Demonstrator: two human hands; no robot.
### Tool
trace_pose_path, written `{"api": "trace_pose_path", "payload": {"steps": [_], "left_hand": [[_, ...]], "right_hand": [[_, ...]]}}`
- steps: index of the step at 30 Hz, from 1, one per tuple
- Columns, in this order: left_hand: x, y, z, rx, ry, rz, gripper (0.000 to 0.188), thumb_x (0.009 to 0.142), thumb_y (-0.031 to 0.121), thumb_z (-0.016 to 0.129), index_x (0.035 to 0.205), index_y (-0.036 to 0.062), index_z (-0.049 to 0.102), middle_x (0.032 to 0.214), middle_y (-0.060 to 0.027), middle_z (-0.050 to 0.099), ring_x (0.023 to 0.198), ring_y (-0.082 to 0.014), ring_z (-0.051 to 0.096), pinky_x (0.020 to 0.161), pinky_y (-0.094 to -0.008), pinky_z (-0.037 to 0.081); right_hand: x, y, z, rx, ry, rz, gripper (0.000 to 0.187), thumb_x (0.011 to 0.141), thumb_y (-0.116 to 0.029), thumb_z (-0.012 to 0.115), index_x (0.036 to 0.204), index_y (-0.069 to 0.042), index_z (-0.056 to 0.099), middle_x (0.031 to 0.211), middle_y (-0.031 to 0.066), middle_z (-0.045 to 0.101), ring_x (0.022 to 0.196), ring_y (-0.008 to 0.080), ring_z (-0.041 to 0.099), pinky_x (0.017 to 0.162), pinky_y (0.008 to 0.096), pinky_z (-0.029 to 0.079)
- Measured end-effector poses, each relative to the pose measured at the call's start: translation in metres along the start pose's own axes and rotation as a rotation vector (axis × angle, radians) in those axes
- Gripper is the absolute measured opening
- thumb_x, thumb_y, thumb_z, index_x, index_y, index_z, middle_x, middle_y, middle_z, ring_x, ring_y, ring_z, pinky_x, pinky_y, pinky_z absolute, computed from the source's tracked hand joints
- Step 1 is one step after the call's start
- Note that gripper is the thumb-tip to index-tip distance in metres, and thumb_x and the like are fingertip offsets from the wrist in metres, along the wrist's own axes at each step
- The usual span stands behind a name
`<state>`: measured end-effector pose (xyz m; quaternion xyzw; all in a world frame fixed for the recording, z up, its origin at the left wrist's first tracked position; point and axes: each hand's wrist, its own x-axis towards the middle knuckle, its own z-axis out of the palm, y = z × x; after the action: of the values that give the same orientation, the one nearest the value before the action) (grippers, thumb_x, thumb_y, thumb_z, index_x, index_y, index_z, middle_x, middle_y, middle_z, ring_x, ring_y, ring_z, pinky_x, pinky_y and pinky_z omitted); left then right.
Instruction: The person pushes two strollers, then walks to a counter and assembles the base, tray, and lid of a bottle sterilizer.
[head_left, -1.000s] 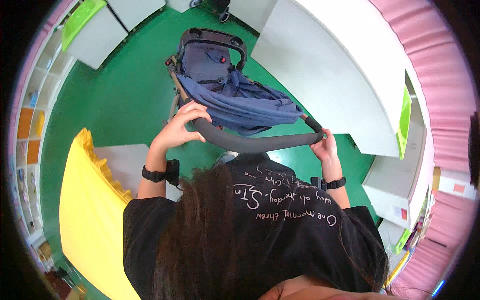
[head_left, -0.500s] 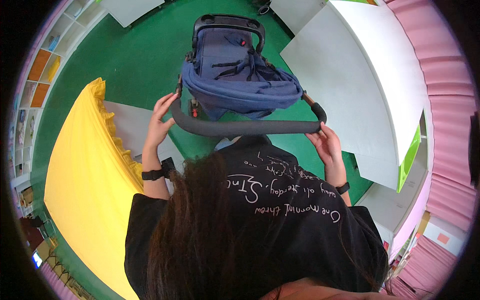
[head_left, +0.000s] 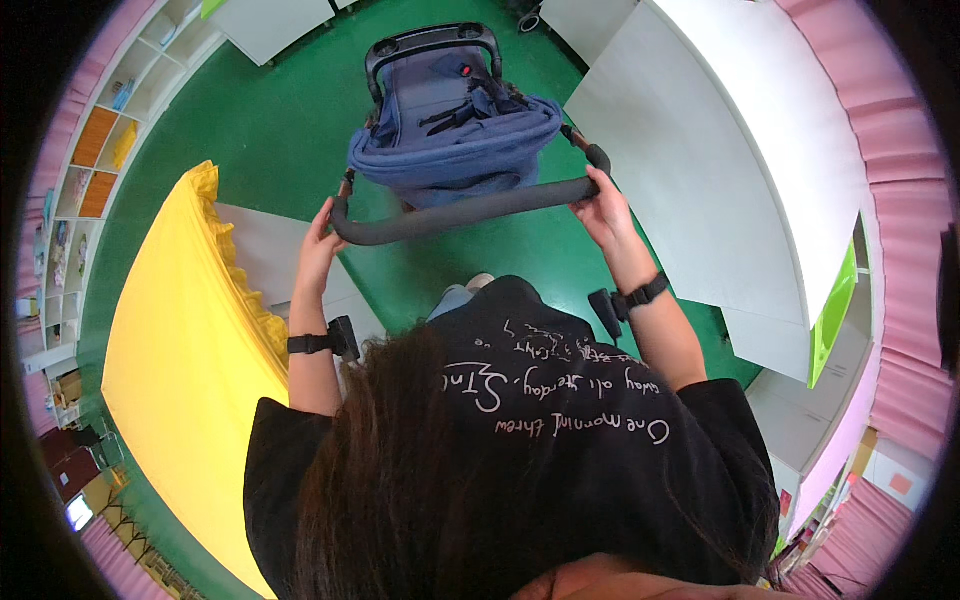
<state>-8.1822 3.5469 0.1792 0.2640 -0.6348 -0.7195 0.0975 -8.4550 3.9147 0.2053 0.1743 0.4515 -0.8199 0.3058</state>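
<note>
A dark blue stroller (head_left: pixel 440 165) stands ahead of me, its black padded handlebar (head_left: pixel 470 211) running across toward me at a slant, the right end farther off. My left hand (head_left: pixel 318 248) grips the bar's left corner, with the fingers on the outer curve. At the other end, my right hand (head_left: pixel 606 215) holds the bar near its right bend, the thumb side against the padding. Beyond the folded blue canopy (head_left: pixel 455 150), dark straps and a small red buckle (head_left: pixel 466 71) lie on the seat. A black tray bar with round recesses (head_left: pixel 430 38) arches over the far end.
A long white counter (head_left: pixel 690 170) flanks the stroller on the right. To the left are a yellow cloth-covered piece (head_left: pixel 185 370) and a grey-white panel (head_left: pixel 285 255). Green floor (head_left: pixel 270 140) surrounds the stroller. White shelves (head_left: pixel 130 90) line the far left; pink curtains (head_left: pixel 895 200) hang at right.
The stroller has moved away from me and slightly left, its handlebar turning so the right end is farther off. My right arm has stretched forward; both hands stay on the bar.
</note>
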Motion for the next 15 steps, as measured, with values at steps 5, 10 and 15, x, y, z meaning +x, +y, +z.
{"api": "trace_pose_path", "payload": {"steps": [5,10,15], "left_hand": [[0.026,0.005,0.059,-0.258,0.571,-0.113,0.054,0.077,0.01,0.055,0.128,0.0017,0.038,0.118,-0.0113,0.047,0.089,-0.0234,0.058,0.074,-0.0321,0.05],[0.057,-0.011,0.054,-0.177,0.636,-0.033,0.046,0.075,0.001,0.048,0.121,-0.0005,0.043,0.106,-0.0123,0.05,0.079,-0.0187,0.055,0.07,-0.0273,0.047],[0.091,0.01,0.052,-0.207,0.605,-0.081,0.043,0.073,-0.003,0.041,0.115,0.0019,0.046,0.107,-0.0146,0.046,0.079,-0.0208,0.054,0.063,-0.0381,0.054]], "right_hand": [[0.031,0.008,0.006,-0.16,0.233,-0.231,0.031,0.076,-0.02,0.064,0.095,-0.002,0.046,0.078,0.0061,0.055,0.065,0.0172,0.052,0.054,0.0328,0.041],[0.048,0.016,0.009,-0.197,0.341,-0.439,0.056,0.072,-0.02,0.063,0.113,0.001,0.032,0.075,0.0065,0.055,0.066,0.0149,0.052,0.05,0.028,0.038],[0.078,0.01,0.029,-0.171,0.312,-0.473,0.059,0.072,-0.017,0.064,0.115,0.004,0.029,0.08,0.0092,0.053,0.071,0.0157,0.052,0.061,0.0277,0.042]]}}
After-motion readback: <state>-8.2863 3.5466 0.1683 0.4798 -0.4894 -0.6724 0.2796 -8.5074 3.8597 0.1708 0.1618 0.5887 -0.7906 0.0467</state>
